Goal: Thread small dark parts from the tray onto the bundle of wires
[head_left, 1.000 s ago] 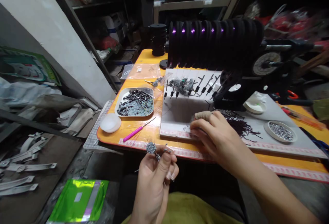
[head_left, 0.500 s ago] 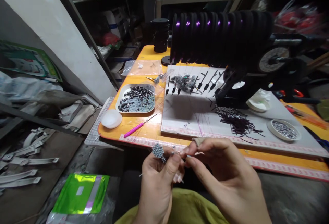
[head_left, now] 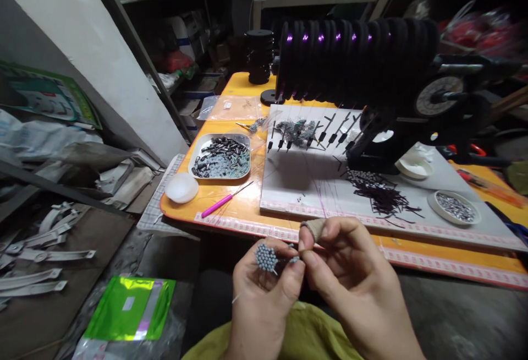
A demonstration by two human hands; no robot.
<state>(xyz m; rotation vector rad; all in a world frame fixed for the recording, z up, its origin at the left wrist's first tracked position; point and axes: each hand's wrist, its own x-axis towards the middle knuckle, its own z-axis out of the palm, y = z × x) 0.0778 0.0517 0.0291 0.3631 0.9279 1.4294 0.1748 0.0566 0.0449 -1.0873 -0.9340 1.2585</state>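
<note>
My left hand (head_left: pixel 264 299) is closed around a small bundle of grey bead-tipped pieces (head_left: pixel 265 256), held up in front of my lap. My right hand (head_left: pixel 350 277) meets it from the right, thumb and taped forefinger pinched on a tiny piece I cannot make out, right beside the bundle. Both hands hover just before the near edge of the orange table (head_left: pixel 231 206). Thin threads run down across the white board (head_left: pixel 322 184) toward my hands.
A tray of dark and pale small parts (head_left: pixel 220 157), a white lid (head_left: pixel 181 187) and a pink-handled needle tool (head_left: pixel 225 201) lie at the left of the table. A black spool rack with purple thread (head_left: pixel 355 57), dark bits (head_left: pixel 381 192) and a dish of grey beads (head_left: pixel 454 206) lie to the right. A green foil bag (head_left: pixel 127 310) lies at lower left.
My right hand left the white board and came back to my left hand, pinching at the bundle. The left hand has turned the bundle slightly and dropped a little.
</note>
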